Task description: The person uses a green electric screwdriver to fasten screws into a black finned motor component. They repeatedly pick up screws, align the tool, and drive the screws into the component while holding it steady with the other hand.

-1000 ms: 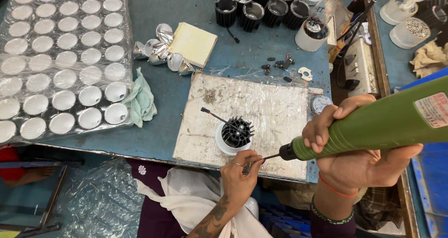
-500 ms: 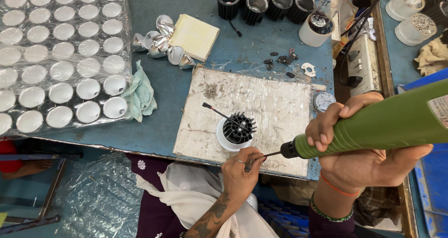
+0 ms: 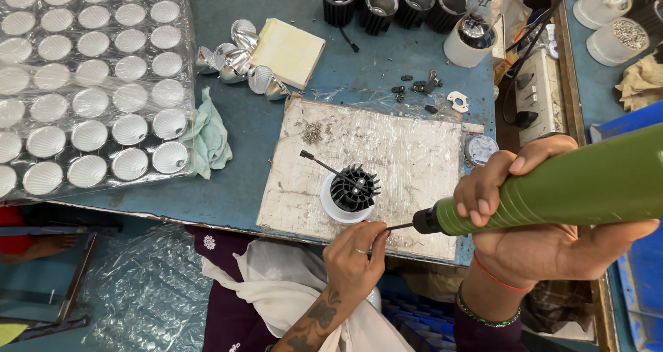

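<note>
My right hand (image 3: 539,235) grips a thick green electric screwdriver (image 3: 552,186) held nearly level, its thin bit (image 3: 399,226) pointing left. My left hand (image 3: 356,259) pinches the tip of that bit at the near edge of the table; whether a screw sits between the fingers is hidden. Just beyond my left hand a black finned heat sink (image 3: 354,188) sits in a white round housing (image 3: 331,207) on a scuffed white work board (image 3: 407,152), with a black wire (image 3: 321,162) sticking out to the left.
A clear tray of silver reflector cups (image 3: 90,83) fills the left. Loose reflectors (image 3: 238,62), a yellow pad (image 3: 290,52) and a green cloth (image 3: 207,134) lie nearby. More black heat sinks (image 3: 387,3) stand at the back. A power strip (image 3: 542,96) is right.
The view has shifted slightly. Both hands keep their hold, with the screwdriver bit still pinched in my left fingers.
</note>
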